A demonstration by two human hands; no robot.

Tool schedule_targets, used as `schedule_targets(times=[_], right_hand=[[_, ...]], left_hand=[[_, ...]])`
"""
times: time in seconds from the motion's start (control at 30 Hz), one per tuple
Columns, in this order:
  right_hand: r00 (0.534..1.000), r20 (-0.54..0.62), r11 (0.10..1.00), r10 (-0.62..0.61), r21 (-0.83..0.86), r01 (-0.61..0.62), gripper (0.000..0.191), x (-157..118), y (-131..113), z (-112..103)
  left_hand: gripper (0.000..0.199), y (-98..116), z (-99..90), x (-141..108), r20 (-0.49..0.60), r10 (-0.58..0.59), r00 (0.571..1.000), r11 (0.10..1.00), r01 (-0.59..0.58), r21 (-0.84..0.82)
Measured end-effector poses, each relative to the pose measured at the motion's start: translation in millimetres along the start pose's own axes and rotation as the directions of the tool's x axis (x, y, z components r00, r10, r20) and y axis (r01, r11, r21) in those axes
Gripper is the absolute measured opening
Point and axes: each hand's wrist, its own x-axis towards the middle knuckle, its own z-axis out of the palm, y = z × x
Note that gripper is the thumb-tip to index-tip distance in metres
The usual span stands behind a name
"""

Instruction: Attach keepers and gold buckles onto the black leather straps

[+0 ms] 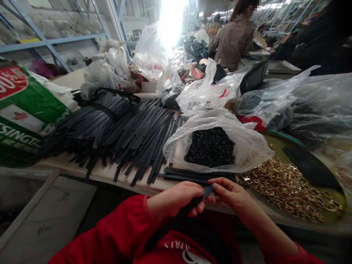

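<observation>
My left hand [180, 200] is closed round a black strap [208, 191], whose long part trails down toward my lap. The fingertips of my right hand [229, 192] pinch the strap's short end, close beside the left thumb. Whether a small part sits between those fingertips is hidden. Just beyond my hands, a few black straps [189, 175] lie flat at the table edge. Behind them an open clear plastic bag [247, 150] holds many small black pieces [211, 146]. To the right, a round yellowish tray [337, 216] carries a heap of gold metal buckles [291, 187].
Bundles of black straps [132, 135] cover the table's left part. A green printed bag [16, 121] stands at far left, above a pale crate [35, 216]. A dark flat pad [313, 167] rests in the tray. More plastic bags [211, 90] crowd the back; a person [233, 40] is beyond.
</observation>
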Motion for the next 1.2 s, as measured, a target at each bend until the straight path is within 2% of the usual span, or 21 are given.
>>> schedule_targets(times=[0.13, 0.23, 0.33, 0.63, 0.9, 0.97, 1.07, 1.13, 1.2], right_hand=[[1.0, 0.026, 1.0, -0.008, 0.019, 0.007, 0.035, 2.8, 2.1, 0.3], [1.0, 0.031, 1.0, -0.001, 0.03, 0.0, 0.036, 3.0, 1.7, 0.4], [1.0, 0.017, 1.0, 0.02, 0.012, -0.02, 0.038, 2.0, 2.0, -0.1], [0.999, 0.019, 0.999, 0.05, 0.011, -0.05, 0.038, 0.8, 6.2, -0.2], [0.997, 0.03, 0.997, 0.067, 0.033, -0.068, 0.036, 2.5, 13.5, -4.3], [0.998, 0.002, 0.997, 0.06, 0.049, -0.06, 0.036, 2.3, 13.0, -3.9], [0.998, -0.043, 0.995, 0.045, 0.092, -0.04, 0.035, 0.6, 10.5, -1.1], [0.998, -0.051, 0.993, 0.036, 0.118, -0.029, 0.034, -0.8, 9.8, 1.4], [0.998, -0.059, 0.993, 0.027, 0.119, -0.02, 0.033, -1.6, 11.1, 3.6]], left_hand=[[0.028, -2.2, -0.1, 1.3, 0.038, -0.105, 0.994, 0.98, 0.109, -0.165], [0.031, -2.8, -1.8, 0.8, 0.151, -0.176, 0.973, 0.933, 0.214, -0.291], [0.034, -5.8, -3.6, 1.2, 0.244, -0.189, 0.951, 0.883, 0.273, -0.381], [0.032, -19.8, -8.3, 3.9, 0.345, -0.124, 0.93, 0.805, 0.298, -0.513], [0.032, -23.9, -9.0, 5.8, 0.377, -0.119, 0.918, 0.791, 0.317, -0.523], [0.025, -24.1, -6.8, 5.4, 0.311, -0.101, 0.945, 0.842, 0.248, -0.479], [0.012, -23.9, -1.4, 5.3, 0.05, -0.025, 0.998, 0.945, 0.04, -0.324], [0.011, -23.4, 2.3, 5.5, -0.085, 0.039, 0.996, 0.975, -0.057, -0.215], [0.012, -22.7, 5.1, 5.8, -0.103, 0.066, 0.993, 0.984, -0.082, -0.157]])
